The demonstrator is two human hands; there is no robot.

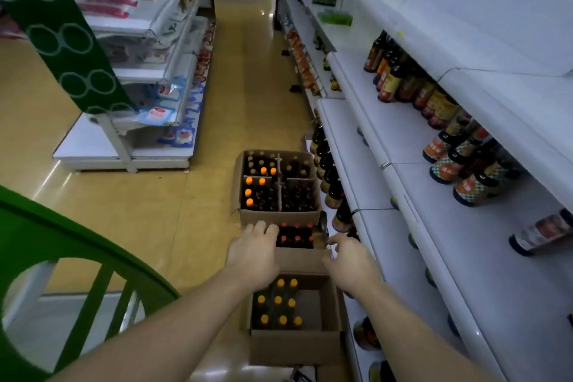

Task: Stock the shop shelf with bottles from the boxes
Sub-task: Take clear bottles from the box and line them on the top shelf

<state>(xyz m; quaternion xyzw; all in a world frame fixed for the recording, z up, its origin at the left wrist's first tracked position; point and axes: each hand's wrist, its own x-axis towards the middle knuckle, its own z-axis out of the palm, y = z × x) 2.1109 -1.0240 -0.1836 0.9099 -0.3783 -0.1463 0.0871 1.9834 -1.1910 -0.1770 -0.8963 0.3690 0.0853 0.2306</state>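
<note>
Three open cardboard boxes stand in a row on the floor beside the white shelf point(387, 139). The far box point(280, 216) holds dark bottles with orange caps. The middle box point(299, 259) holds red-capped bottles point(296, 237). The near box point(294, 347) holds several orange-capped bottles point(279, 308) and has bare room on its right side. My left hand point(252, 250) has its fingers curled over the middle box's left rim. My right hand point(350, 260) pinches that box's raised right flap point(323, 231). Neither hand holds a bottle.
Dark sauce bottles point(403, 84) line the back of the right-hand shelf, with more point(465, 170) nearer and one lying on its side point(542, 234). The low shelf holds bottles point(327, 170) next to the boxes. A green frame point(62, 257) is at my left, and another rack point(148, 87) stands across the aisle.
</note>
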